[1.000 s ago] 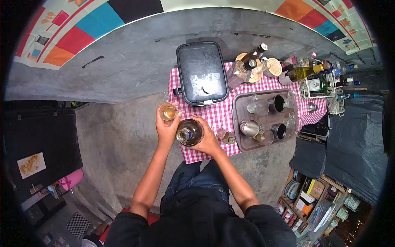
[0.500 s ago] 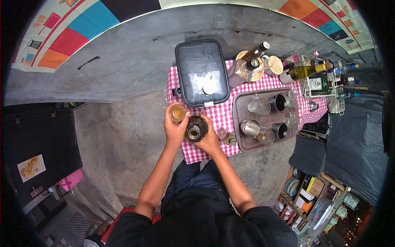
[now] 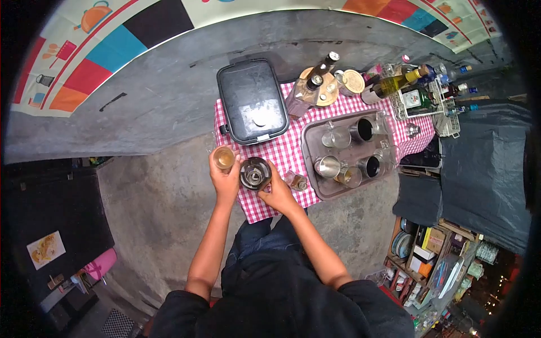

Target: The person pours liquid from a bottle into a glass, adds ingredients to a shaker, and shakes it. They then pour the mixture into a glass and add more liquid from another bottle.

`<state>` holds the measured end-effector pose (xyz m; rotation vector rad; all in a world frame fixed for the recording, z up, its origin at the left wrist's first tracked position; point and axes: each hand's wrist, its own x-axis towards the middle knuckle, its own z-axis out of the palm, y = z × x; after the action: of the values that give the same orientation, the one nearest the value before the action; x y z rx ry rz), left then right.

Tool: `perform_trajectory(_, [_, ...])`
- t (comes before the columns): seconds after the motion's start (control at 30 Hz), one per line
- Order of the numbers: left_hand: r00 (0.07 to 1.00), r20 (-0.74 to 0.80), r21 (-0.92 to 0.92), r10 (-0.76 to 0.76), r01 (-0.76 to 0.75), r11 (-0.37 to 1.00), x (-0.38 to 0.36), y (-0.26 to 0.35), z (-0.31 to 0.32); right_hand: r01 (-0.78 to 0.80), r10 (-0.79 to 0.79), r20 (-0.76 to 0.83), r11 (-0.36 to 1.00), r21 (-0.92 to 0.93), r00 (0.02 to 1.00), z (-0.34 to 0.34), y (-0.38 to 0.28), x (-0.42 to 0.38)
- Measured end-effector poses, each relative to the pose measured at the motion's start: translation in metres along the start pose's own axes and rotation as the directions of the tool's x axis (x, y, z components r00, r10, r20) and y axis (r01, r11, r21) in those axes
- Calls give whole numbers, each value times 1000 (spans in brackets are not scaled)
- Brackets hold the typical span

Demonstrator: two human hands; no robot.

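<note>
In my left hand (image 3: 226,185) is a small clear glass (image 3: 224,158) of amber liquid, with the fingers wrapped round it. My right hand (image 3: 278,194) grips the side of a dark, round-bodied glass bottle (image 3: 255,172). Its neck points up towards me, and its mouth seems uncapped. Glass and bottle are side by side, above the near left part of the red checked tablecloth (image 3: 256,209). A small clear bottle (image 3: 296,181) lies on the cloth to the right of my right hand.
A brown tray (image 3: 324,188) with several glass mugs and metal cups stands to the right. Behind my hands sits a black lidded container (image 3: 253,96). Tall bottles (image 3: 307,96) are at the back, and a white wire rack (image 3: 401,107) holds more bottles at the far right.
The whole view has shifted and turned slightly, so the table sits further left. The dark bottle's neck now appears nearer the middle of its body. Both hands keep their holds.
</note>
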<state>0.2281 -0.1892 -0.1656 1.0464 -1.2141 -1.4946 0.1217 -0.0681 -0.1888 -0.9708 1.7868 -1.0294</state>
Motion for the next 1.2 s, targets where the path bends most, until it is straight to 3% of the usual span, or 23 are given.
perform_trajectory(0.1, [999,0,46,34,-34,998,-3,5,-14,-134,146,128,986,-99,981,-18,-24,-12])
perform_trajectory(0.2, [992,13,122,128,-129,984,-6,21,-28,-127,171,255,975,-180,952,-40,-43,-36])
perform_trajectory(0.27, [986,29,169,162,-164,972,-13,46,-31,-38,89,241,978,-207,967,-61,-65,-55])
perform_trajectory(0.33, [979,66,214,191,-200,956,-24,72,-29,-27,49,338,997,-71,940,-80,-82,-68])
perform_trajectory(0.4, [972,106,244,210,-230,942,-36,85,-26,36,-24,234,998,-47,972,-93,-87,-83])
perform_trajectory(0.47, [968,99,119,230,-241,963,-53,99,-14,211,-181,162,958,-194,970,-115,-90,-93])
perform_trajectory(0.6, [931,274,57,239,-264,963,-84,109,17,140,-131,51,947,-290,990,-171,-64,-101])
perform_trajectory(0.67, [911,353,33,213,-240,970,-98,103,35,125,-168,-34,841,-526,985,-202,-33,-101])
perform_trajectory(0.73, [908,381,35,174,-202,979,-112,89,51,85,-126,-34,820,-567,991,-232,-11,-98])
perform_trajectory(0.83, [915,383,73,125,-165,984,-132,74,79,38,-55,-12,820,-572,998,-260,22,-84])
perform_trajectory(0.93, [930,368,157,3,-66,985,-149,53,100,154,-112,106,785,-600,988,-271,52,-67])
perform_trajectory(1.0, [923,354,206,-153,83,975,-157,39,114,242,-149,202,766,-595,968,-275,66,-58])
perform_trajectory(1.2, [926,332,242,-177,97,965,-170,-13,146,346,-172,341,756,-556,924,-276,85,-44])
